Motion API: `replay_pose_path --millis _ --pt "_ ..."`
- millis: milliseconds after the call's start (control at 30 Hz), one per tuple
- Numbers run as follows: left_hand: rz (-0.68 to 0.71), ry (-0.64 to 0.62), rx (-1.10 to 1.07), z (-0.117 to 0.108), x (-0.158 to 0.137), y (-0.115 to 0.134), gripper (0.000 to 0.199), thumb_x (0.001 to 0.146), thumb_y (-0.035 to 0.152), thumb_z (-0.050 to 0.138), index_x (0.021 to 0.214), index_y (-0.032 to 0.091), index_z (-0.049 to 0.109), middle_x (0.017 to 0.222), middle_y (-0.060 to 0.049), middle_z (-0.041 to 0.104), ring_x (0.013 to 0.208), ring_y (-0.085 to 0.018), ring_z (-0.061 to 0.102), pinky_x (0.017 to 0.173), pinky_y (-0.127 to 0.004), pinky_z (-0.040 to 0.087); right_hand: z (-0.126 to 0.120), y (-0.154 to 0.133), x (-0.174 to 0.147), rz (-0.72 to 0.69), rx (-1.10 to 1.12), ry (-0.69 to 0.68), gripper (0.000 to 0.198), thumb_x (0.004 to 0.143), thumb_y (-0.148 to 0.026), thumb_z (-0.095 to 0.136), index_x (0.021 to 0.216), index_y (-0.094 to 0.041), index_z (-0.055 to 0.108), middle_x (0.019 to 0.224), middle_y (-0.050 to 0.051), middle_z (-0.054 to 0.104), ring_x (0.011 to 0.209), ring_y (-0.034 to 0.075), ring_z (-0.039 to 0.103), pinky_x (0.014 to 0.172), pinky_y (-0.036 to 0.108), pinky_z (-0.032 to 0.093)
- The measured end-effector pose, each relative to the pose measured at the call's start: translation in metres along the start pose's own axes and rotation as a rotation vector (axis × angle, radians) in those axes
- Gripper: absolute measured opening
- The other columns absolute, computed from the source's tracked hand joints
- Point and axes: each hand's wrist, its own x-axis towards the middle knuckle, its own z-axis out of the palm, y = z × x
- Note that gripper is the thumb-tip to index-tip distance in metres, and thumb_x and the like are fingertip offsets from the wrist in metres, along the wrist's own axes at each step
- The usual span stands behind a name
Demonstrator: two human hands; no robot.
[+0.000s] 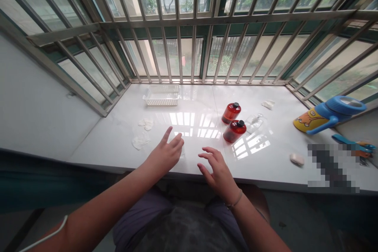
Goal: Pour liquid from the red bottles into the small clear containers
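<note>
My left hand [165, 152] hovers over the near part of the white countertop [112, 138]. One finger points forward, apart from the others, which bend over; the palm side is hidden. Beside its fingertips a faint clear edge [183, 152] shows, too indistinct to name. My right hand [217, 171] is open, fingers spread and slightly curved, with nothing in them. Ahead and to its right stand two red translucent bottles with black caps, the nearer bottle [234, 132] and the farther bottle [231, 113]. A clear bottle [255, 123] sits right beside them.
A white perforated basket [162, 96] stands at the back left. Crumpled white tissues [141, 140] lie left of my hands, another tissue [268, 104] at the back right. Rightward are a pale lump [297, 160], a blue and yellow cup [321, 116] and a blurred patch. Window bars [193, 51] close off the back.
</note>
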Motion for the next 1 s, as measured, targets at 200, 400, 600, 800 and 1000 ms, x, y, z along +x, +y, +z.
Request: replay_pose_path --millis 200,400,600,800,1000 --pt "0.145 0.029 -0.107 0.002 -0.005 0.023 0.041 0.106 0.013 0.053 0.145 0.023 0.062 0.163 -0.012 0.057 0.163 -0.031 0.039 0.138 -0.069 0.012 0.01 -0.002 0.002 -0.027 0.024 -0.025 0.028 0.105 -0.028 0.063 0.133 -0.03 0.064 0.144 0.014 0.06 0.135 0.034 0.059 0.113 0.06 0.054" --pt "-0.221 0.313 -0.333 0.016 -0.031 0.028 0.051 0.104 0.022 0.064 0.153 0.023 0.051 0.15 -0.015 0.066 0.152 -0.031 0.053 0.135 -0.061 0.03 0.009 -0.001 0.002 0.0 0.047 -0.016 0.028 0.105 -0.027 0.063 0.132 -0.029 0.065 0.141 0.014 0.062 0.133 0.033 0.061 0.112 0.059 0.056" --pt "-0.8 0.271 -0.71 0.057 -0.046 0.017 0.091 0.083 0.045 0.091 0.159 0.027 0.043 0.161 -0.017 0.055 0.15 -0.038 0.055 0.123 -0.058 0.048 0.016 -0.005 0.007 0.047 0.133 -0.039 0.025 0.104 -0.027 0.061 0.129 -0.029 0.064 0.14 0.013 0.067 0.135 0.032 0.062 0.114 0.057 0.054" --pt "-0.805 0.202 -0.994 0.078 -0.02 0.019 0.081 0.079 0.034 0.092 0.151 0.028 0.054 0.153 -0.012 0.063 0.146 -0.032 0.059 0.125 -0.051 0.046 0.035 -0.014 0.018 0.17 0.302 -0.064 0.024 0.102 -0.031 0.063 0.125 -0.028 0.056 0.147 0.012 0.066 0.137 0.029 0.065 0.116 0.055 0.054" --pt "-0.814 0.216 -1.118 0.089 0.004 0.043 0.089 0.072 0.026 0.093 0.152 0.028 0.052 0.142 -0.008 0.07 0.133 -0.03 0.067 0.118 -0.049 0.051 0.053 -0.01 0.023 0.299 0.448 0.036 0.035 0.1 -0.037 0.067 0.128 -0.028 0.048 0.145 0.015 0.067 0.143 0.029 0.061 0.109 0.049 0.06"
